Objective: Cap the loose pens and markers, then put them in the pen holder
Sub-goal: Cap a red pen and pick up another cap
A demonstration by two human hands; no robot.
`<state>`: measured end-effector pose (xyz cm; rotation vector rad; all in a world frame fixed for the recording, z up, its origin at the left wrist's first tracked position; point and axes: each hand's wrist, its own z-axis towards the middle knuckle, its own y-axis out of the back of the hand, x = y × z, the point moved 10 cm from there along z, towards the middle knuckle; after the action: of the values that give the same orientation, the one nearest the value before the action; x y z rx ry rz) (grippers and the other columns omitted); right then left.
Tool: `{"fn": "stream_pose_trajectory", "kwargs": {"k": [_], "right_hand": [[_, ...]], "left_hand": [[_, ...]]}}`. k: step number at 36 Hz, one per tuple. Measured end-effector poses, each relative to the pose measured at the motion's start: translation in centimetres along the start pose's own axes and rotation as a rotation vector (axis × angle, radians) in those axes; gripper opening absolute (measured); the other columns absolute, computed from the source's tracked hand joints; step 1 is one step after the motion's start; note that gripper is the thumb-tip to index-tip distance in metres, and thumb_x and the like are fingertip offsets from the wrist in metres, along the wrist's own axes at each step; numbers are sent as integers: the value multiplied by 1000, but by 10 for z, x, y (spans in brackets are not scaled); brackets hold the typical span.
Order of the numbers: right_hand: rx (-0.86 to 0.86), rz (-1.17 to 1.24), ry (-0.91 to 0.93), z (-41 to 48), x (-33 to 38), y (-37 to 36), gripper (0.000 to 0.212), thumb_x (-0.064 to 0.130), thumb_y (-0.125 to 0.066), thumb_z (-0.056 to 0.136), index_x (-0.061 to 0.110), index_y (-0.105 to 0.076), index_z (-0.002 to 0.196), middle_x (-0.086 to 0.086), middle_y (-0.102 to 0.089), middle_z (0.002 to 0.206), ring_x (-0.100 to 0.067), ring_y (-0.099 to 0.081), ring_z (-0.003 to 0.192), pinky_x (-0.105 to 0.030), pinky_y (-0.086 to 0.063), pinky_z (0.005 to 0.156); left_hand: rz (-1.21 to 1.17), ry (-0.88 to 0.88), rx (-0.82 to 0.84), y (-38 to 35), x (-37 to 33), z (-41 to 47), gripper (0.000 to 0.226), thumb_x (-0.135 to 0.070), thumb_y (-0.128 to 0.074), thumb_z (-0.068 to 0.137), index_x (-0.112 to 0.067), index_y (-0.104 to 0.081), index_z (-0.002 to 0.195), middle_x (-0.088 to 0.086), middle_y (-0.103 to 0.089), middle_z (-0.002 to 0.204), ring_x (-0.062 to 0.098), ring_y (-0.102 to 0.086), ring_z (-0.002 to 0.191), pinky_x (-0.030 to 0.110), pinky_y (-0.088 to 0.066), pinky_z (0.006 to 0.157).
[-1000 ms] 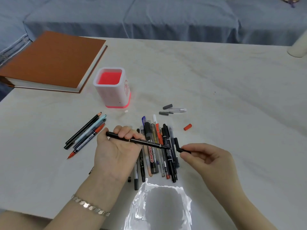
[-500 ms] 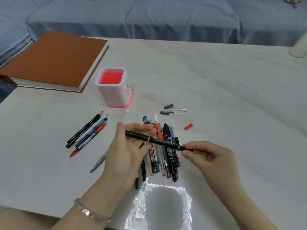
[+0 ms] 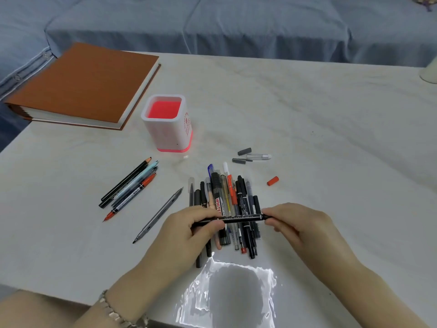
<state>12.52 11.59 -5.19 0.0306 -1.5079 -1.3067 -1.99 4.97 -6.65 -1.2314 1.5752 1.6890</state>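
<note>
I hold a thin black pen level above a pile of pens and markers. My left hand grips its left end. My right hand pinches the cap on its right end. The white pen holder with a red inside stands upright behind the pile, with nothing in it. A group of pens and pencils lies to the left, and a grey double-tipped marker lies apart beside my left hand. Loose caps: two grey, one clear, one red.
A thick brown book lies at the back left of the white table. A crinkled clear plastic bag sits at the near edge. A white object stands at the far right edge. A blue sofa runs behind the table.
The cap in my right hand went from apart from the pen onto its tip. Both hands brought the pen level. The grey marker under my left hand is now uncovered.
</note>
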Motion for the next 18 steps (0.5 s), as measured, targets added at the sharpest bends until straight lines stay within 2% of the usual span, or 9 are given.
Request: {"fn": "stream_pose_trajectory", "kwargs": {"k": [2,6,9,11,13,15,18], "right_hand": [[9,-1,7,-1,1,-1,31,32,-45,84,17,-71,94,34,-49,79,30,-44,77,7,-32,75],[20,-14,-31,-1,-4,-5,29,31,-48,84,16,-71,93,26,-54,77,29,-44,73,7,-33,72],[57,-15,-67,-3,-10,-12,20,25,-55,83,17,-71,93,24,-60,73,17,-51,73,4,-34,72],[109,-76,-60,-4,-8,-22,24,31,-49,85,19,-69,91,13,-67,73,0,-52,78,-4,-36,76],[155,-140,-55,-4,-7,-31,37,39,-36,85,17,-67,86,6,-63,70,-7,-45,78,-18,-36,77],[173,-150,-62,-2,-5,-35,45,45,-31,86,15,-65,85,6,-55,67,-4,-38,80,-18,-34,74],[168,-122,-100,2,-6,-34,28,34,-44,93,15,-65,91,8,-51,69,-4,-38,87,-15,-34,75]], "left_hand": [[-12,-37,-31,1,-2,-2,19,-10,-62,85,-25,-70,77,-6,-63,81,1,-57,64,5,-39,58],[77,-152,-74,6,-6,1,13,-22,-60,79,-23,-72,84,-9,-60,82,-3,-54,72,3,-36,65],[171,-277,-21,4,-17,3,13,-30,-56,82,-28,-64,91,-11,-57,85,-6,-51,75,3,-36,70],[290,-377,13,-1,-26,3,15,-31,-51,85,-28,-64,92,-12,-56,84,-4,-49,77,3,-35,74],[392,-438,32,-5,-29,5,20,-31,-50,86,-22,-66,93,-13,-59,82,1,-48,78,7,-36,76],[393,-424,27,-3,-24,9,23,-35,-51,84,-23,-68,94,-12,-63,84,4,-48,81,9,-36,77],[334,-237,-32,13,-4,15,35,-51,-56,78,-31,-63,106,-24,-57,95,-4,-45,91,5,-31,83]]}}
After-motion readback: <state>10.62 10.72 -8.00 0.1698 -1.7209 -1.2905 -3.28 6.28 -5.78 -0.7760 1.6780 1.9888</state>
